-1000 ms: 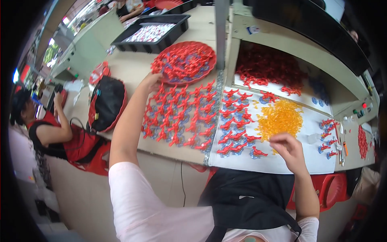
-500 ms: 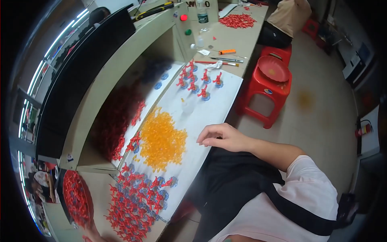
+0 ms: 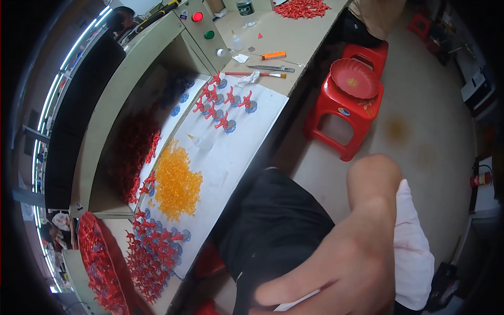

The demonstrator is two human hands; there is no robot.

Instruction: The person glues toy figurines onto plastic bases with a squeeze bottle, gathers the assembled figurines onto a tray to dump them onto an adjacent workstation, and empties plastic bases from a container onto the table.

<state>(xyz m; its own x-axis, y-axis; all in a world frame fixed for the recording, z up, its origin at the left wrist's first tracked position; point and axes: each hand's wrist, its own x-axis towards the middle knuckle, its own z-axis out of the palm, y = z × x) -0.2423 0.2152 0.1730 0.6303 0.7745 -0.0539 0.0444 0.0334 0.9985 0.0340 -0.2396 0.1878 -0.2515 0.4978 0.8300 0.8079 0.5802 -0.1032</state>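
Desk: runs diagonally, a white sheet reaching its front edge. Black apron: below that edge. My right grip hangs before it, well off the desk, blurred; I cannot tell whether it is wide, narrow or holding anything. My left grip is out of view.

Red tray: heaped, at the lower left. Red-and-blue figures: crowded just beside it. Yellow pieces: loose heap on the sheet.

Risk, as I judge it: a bumped tray could spill onto the figures; a dragged sleeve could scatter the yellow pieces.

Edges: figures stand near the front edge. My widest passage crosses the sheet between yellow heap and edge.
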